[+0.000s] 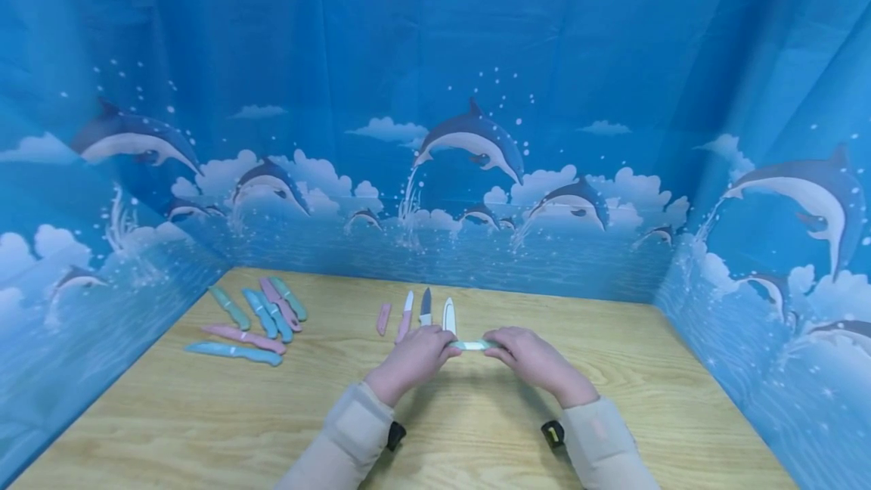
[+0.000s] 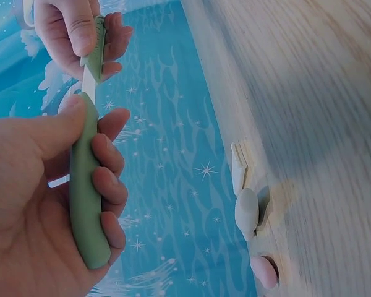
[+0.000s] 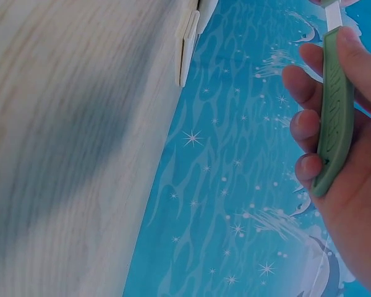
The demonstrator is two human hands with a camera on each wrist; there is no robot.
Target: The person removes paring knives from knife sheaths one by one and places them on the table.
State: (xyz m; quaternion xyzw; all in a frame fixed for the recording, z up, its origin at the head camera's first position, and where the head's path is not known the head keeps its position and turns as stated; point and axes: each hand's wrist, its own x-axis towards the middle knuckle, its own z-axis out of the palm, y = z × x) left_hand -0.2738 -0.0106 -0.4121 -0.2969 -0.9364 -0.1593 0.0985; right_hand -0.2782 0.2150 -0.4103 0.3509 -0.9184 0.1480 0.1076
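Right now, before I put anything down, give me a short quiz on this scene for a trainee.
1. True or false: the left hand and the right hand both hold the green knife.
2. The blade showing between the hands is: A black, B white, C pink.
3. In the head view, on which side of the table does the pile of knives lie?

Key: 1 true; 2 B; 3 left.
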